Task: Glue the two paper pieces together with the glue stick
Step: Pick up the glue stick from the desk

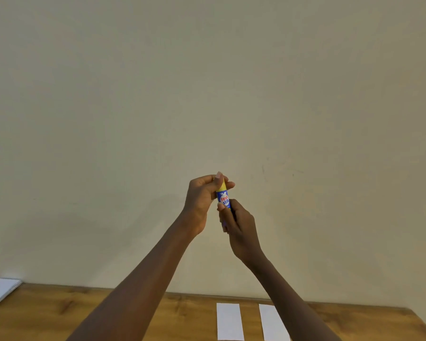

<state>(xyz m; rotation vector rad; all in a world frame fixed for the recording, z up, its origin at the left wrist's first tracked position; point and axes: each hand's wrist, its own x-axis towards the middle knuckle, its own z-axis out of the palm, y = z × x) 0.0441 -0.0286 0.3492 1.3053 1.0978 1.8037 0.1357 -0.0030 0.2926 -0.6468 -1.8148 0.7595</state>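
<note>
One glue stick [223, 197], blue with a yellow cap [222, 187], stands upright a little below the middle of the frame. It is held in the air in front of the plain wall [207, 82], well above the table [59, 313]. The cap meets the blue body. The left hand [201, 201] curls round the cap, thumb and fingertips pinching it from both sides. The right hand [240, 227] wraps its fingers round the lower end of the blue body. Both hands are thus clamped on the one stick, left above right, very close to each other. Two white paper strips lie flat on the wooden table at the bottom of the frame, right of centre: the inner strip [229, 321] and the outer strip [273, 323]. They lie side by side with a band of bare wood between them, their lower ends cut off by the frame edge. One stack of white paper [0, 291] lies on the table at the lower left, partly out of the frame.
</note>
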